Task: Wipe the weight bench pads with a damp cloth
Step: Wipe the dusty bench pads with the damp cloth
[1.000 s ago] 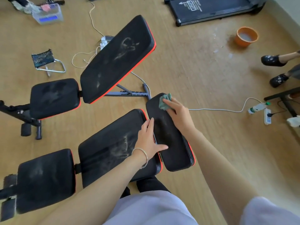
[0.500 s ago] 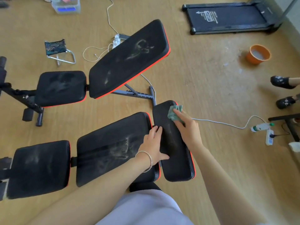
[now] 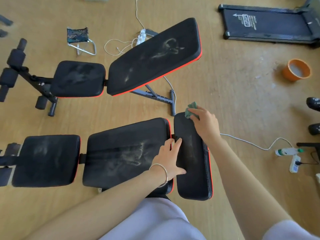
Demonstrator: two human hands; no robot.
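The right hand point(image 3: 205, 123) has slid the cloth point(image 3: 189, 110) up the short end pad point(image 3: 192, 161) since half a second ago, and the green wad now sits at that pad's far corner, partly hanging past the edge.

At the bottom of the frame are the person's pale clothes and both bare forearms. The left hand point(image 3: 168, 160), with a thin silver bracelet point(image 3: 163, 172) at the wrist, lies flat. Its fingers point(image 3: 177, 142) are nearly straight and a little spread, reaching across the gap between the long middle pad point(image 3: 124, 153) and the end pad. The thumb rests on the end pad, and the hand holds nothing. Right of centre, the right hand's fingers are bent down over the bunched cloth, gripping it against the pad.

The middle pad and the seat pad point(image 3: 45, 160) at lower left both show pale dusty smears. Beyond them stands a second bench, its tilted back pad point(image 3: 154, 56) and its seat point(image 3: 78, 78) smeared the same way.

On the wooden floor at right lie a white cable point(image 3: 249, 142), a plastic bottle point(image 3: 287, 151) and a power strip point(image 3: 295, 164). An orange bucket point(image 3: 296, 70) sits farther up. A treadmill point(image 3: 266, 23) fills the upper right, and a small folding stool point(image 3: 78, 36) stands at upper left.
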